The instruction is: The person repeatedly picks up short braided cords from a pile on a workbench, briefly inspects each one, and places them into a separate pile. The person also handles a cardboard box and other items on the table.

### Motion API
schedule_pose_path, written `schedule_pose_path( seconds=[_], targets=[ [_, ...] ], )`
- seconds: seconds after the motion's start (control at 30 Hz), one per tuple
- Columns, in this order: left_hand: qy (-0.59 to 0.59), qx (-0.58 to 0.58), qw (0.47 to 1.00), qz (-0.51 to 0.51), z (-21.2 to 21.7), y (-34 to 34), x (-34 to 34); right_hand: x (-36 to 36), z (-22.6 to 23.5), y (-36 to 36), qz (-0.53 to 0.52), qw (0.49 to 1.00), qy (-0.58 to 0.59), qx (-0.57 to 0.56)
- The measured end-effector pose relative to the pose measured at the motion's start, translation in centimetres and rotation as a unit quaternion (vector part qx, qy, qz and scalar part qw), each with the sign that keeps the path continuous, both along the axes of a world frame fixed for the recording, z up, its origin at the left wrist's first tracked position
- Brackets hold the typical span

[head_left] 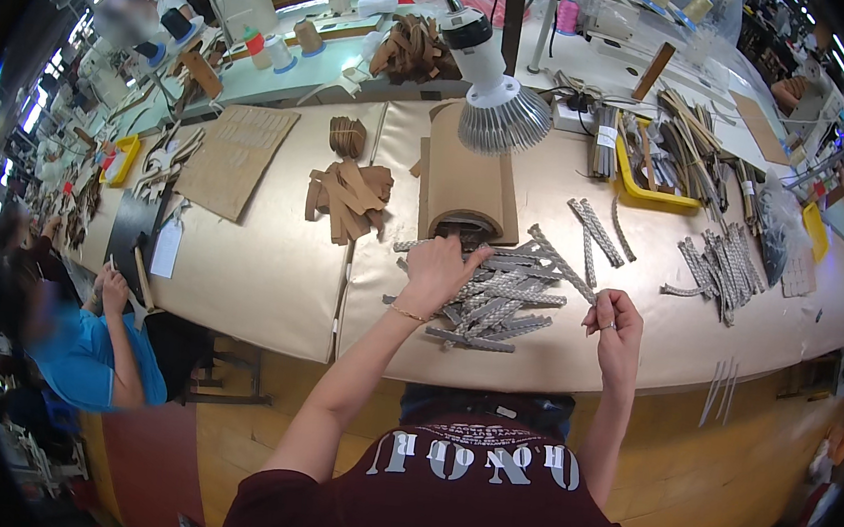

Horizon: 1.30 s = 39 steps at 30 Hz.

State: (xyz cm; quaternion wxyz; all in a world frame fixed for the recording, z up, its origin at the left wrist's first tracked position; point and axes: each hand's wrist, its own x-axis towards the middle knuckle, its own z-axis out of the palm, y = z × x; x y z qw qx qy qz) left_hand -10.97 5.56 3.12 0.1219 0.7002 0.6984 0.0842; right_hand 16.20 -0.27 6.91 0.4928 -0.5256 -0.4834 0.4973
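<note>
My right hand [619,333] pinches the near end of a grey braided strip [558,259] between thumb and fingers. That strip slants away to the left, above a heap of similar braided strips [499,305]. My left hand [438,273] reaches over the heap's far left side, thumb spread to the right. Its fingers point into the dark mouth of an arched brown cardboard cover [469,182], where the fingertips are hard to make out. Several loose braided strips [595,234] lie beyond my right hand, and another bunch [723,270] rests farther right.
A lamp [504,110] hangs over the cardboard cover. Brown strips [349,197] and a tied brown bundle [347,137] lie to the left, with a flat cardboard sheet [235,159] beyond. A yellow tray [654,197] holds strips at back right. A co-worker in blue [97,361] sits at left.
</note>
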Motion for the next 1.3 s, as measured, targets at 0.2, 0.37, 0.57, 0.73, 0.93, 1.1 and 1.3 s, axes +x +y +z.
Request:
schedule_pose_path(
  seconds=[0.2, 0.37, 0.57, 0.73, 0.93, 1.1, 1.3],
  targets=[
    [-0.039, 0.028, 0.998, 0.042, -0.6, -0.4, 0.5, -0.1, -1.3, -0.4, -0.007, 0.999, -0.010, -0.032],
    [-0.060, 0.044, 0.995, 0.060, -0.9, -0.4, 1.4, -0.7, -1.6, 0.6, 0.016, 1.000, -0.018, -0.003],
    [-0.092, 0.058, 0.991, 0.074, -0.7, -1.0, 3.2, -1.1, -1.9, 1.1, 0.051, 0.998, -0.034, 0.005],
    [-0.097, 0.117, 0.982, 0.109, -0.3, -1.0, 4.4, -0.2, -2.6, 0.6, 0.060, 0.997, -0.039, -0.009],
    [-0.137, 0.126, 0.975, 0.118, -0.5, -0.4, 5.4, 0.5, -3.3, -0.2, 0.065, 0.996, -0.048, -0.023],
    [-0.145, 0.093, 0.976, 0.132, -1.1, 0.7, 5.0, 0.3, -3.7, -0.4, 0.071, 0.996, -0.051, -0.028],
    [-0.154, 0.076, 0.973, 0.155, -1.2, 1.8, 5.4, 0.2, -4.0, -0.4, 0.077, 0.994, -0.059, -0.041]
  ],
)
